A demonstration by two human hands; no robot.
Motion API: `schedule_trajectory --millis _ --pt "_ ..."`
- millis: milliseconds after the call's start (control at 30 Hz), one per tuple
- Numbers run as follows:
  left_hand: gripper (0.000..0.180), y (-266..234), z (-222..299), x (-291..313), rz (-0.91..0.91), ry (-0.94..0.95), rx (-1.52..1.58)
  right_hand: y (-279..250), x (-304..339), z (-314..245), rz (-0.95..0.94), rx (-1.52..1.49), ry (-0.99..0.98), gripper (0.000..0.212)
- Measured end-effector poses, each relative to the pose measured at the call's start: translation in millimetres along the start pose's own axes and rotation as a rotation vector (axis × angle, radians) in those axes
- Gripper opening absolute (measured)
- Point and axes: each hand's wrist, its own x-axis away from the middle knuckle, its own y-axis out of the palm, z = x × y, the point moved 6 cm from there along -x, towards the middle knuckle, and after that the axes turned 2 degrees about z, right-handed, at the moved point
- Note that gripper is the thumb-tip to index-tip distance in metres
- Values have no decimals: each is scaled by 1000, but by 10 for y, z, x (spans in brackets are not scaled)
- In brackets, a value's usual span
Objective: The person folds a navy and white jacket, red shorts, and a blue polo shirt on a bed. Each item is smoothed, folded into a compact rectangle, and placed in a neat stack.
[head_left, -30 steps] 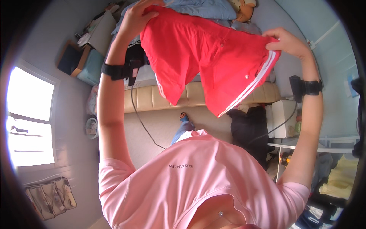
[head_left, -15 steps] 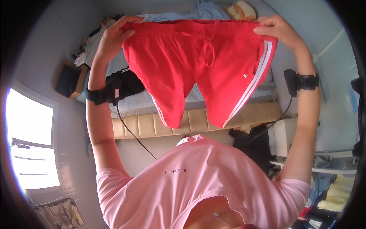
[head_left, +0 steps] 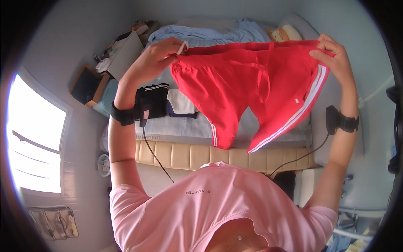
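I hold a pair of red shorts (head_left: pixel 252 92) with white side stripes spread out in front of me, above a bed (head_left: pixel 189 126). My left hand (head_left: pixel 157 59) pinches the waistband at its left end. My right hand (head_left: pixel 333 56) grips the waistband at its right end. The two legs hang down, and a red drawstring dangles in the middle. Each wrist carries a black band with a cable running from it.
On the bed lie a light blue garment (head_left: pixel 210 33), a folded black garment with white stripes (head_left: pixel 153 98) and a white-and-dark folded piece (head_left: pixel 180 105). A cluttered side table (head_left: pixel 117 54) stands at the left. A bright window (head_left: pixel 35 143) is at the far left.
The shorts went from bunched and tilted to stretched flat by the waistband. Both hands moved apart, and the view shifted toward the bed.
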Motion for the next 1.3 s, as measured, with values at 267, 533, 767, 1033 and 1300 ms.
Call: schedule_trajectory --millis 267,533,767,1033,1300 --pt "25 -106 -177 173 67 -115 0 89 -262 110 31 24 9 29" --pt "28 -234 -433 171 127 -411 215 205 -516 276 -42 -118 57 22" --pt "23 -363 -578 214 431 -326 790 435 -510 500 13 -505 228 19" --pt "24 -490 -1069 -145 694 -465 646 1343 -1170 315 110 -663 290 25" --pt "56 -467 -588 -531 785 -337 127 1914 -1581 -876 77 -706 -44 25"
